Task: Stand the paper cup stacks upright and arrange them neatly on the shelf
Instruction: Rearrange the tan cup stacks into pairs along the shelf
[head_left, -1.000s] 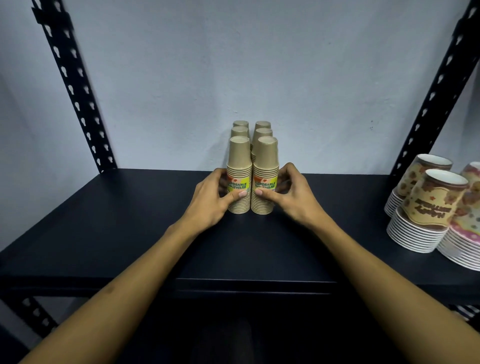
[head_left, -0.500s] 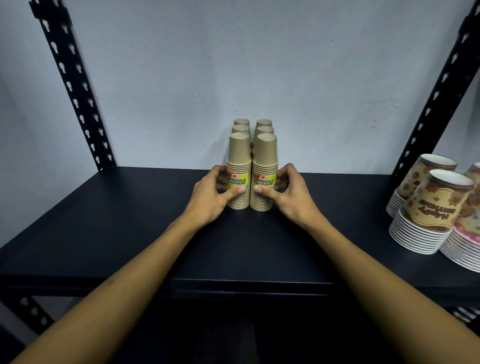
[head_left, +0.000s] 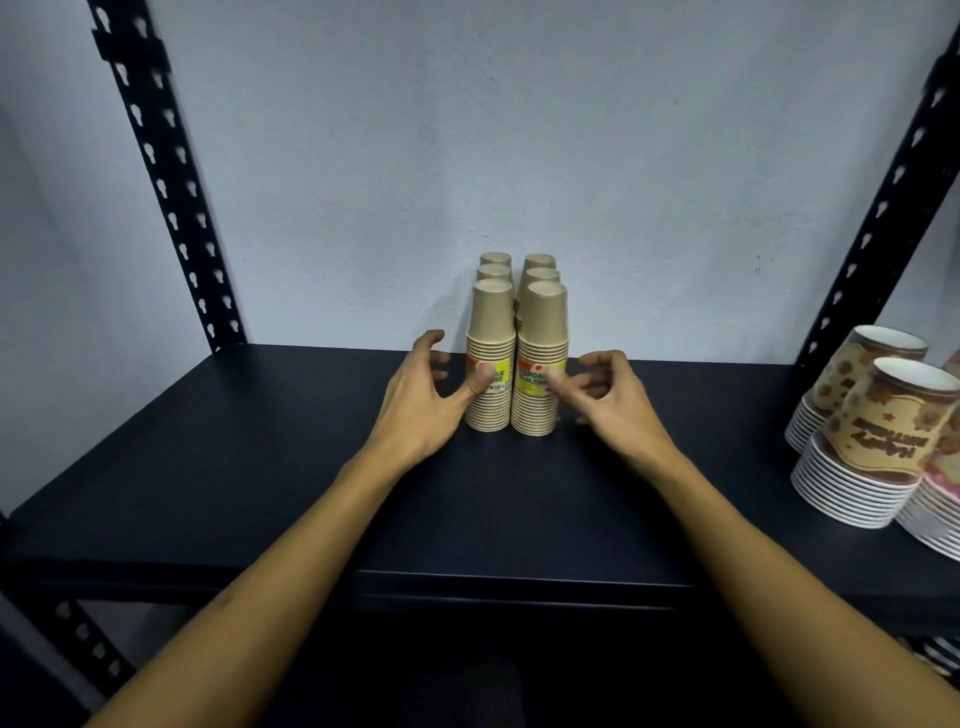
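Brown paper cup stacks (head_left: 514, 343) stood upright in two tight columns of three, running from the middle of the black shelf (head_left: 260, 467) back to the pale wall (head_left: 519, 130). Half a second earlier my hands were pressed against the two front stacks. Now I saw my left hand (head_left: 415, 400) spread wide just left of the stacks, fingers straight, its thumb tip seemingly still brushing the front left stack (head_left: 490, 358). My right hand (head_left: 613, 400) sat just right of the stacks with fingers loosely curled, holding nothing; motion blur hid whether a fingertip still met the front right stack (head_left: 540, 364). I judged this as letting go, meaning the brown stacks were squared up and that part of the job looked finished.

Far right of the stacks, patterned cups (head_left: 883, 421) leaned at a tilt, nested in their own stacks with white rims showing. Their open mouths looked empty.
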